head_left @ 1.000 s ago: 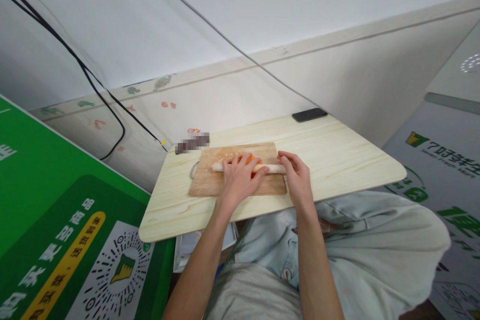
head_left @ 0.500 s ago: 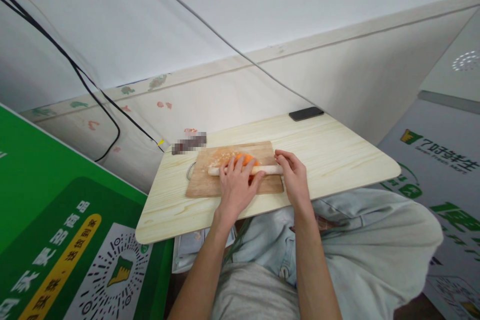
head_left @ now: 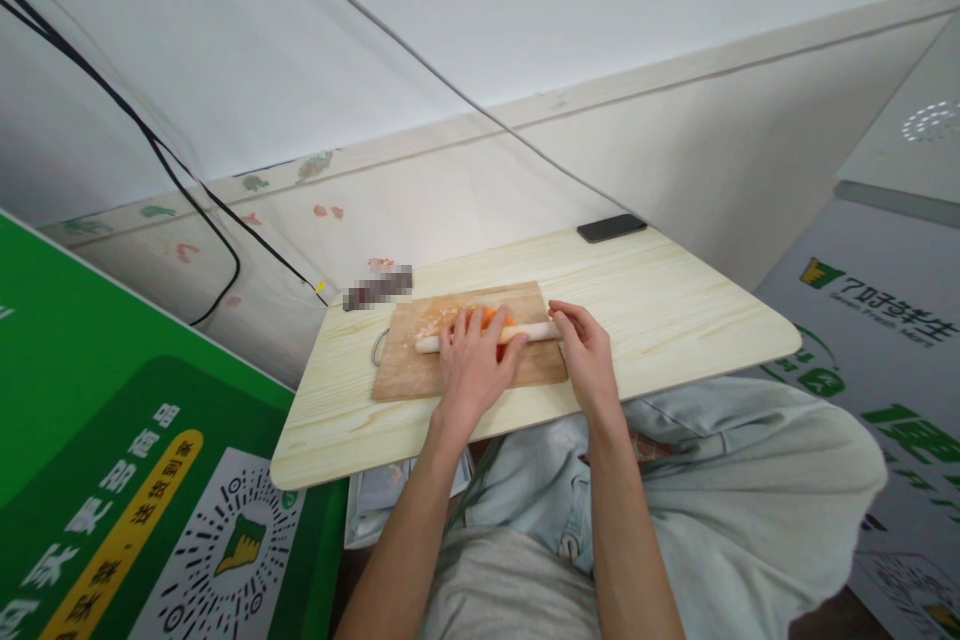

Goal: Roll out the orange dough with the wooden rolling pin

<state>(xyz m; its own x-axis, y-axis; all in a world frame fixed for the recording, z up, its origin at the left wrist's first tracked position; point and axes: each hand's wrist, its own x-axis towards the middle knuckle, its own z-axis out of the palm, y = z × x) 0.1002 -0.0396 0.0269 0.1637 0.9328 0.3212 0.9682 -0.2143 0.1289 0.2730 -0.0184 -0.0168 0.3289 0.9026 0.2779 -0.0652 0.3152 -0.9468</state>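
Observation:
A pale wooden rolling pin (head_left: pixel 537 331) lies across orange dough (head_left: pixel 491 313) on a wooden cutting board (head_left: pixel 410 375). My left hand (head_left: pixel 474 352) is laid over the middle of the pin, fingers on its far side and thumb along the near side. With its fingers bent, my right hand (head_left: pixel 587 345) grips the pin's right end at the board's right edge. White flour-like dusting spots the board at the upper left. Part of the dough is hidden beneath my left hand and the pin.
The board rests on a light wood-grain table (head_left: pixel 675 310) against a wall. At the table's back edge lie a black phone (head_left: pixel 611 228) and a blurred dark object (head_left: pixel 378 288). A green printed panel (head_left: pixel 150 400) borders the left side; cables (head_left: pixel 154 135) hang along the wall.
The pin's right end has shifted slightly away from me, so the pin lies more slanted. Less of the orange dough shows beyond my left fingers.

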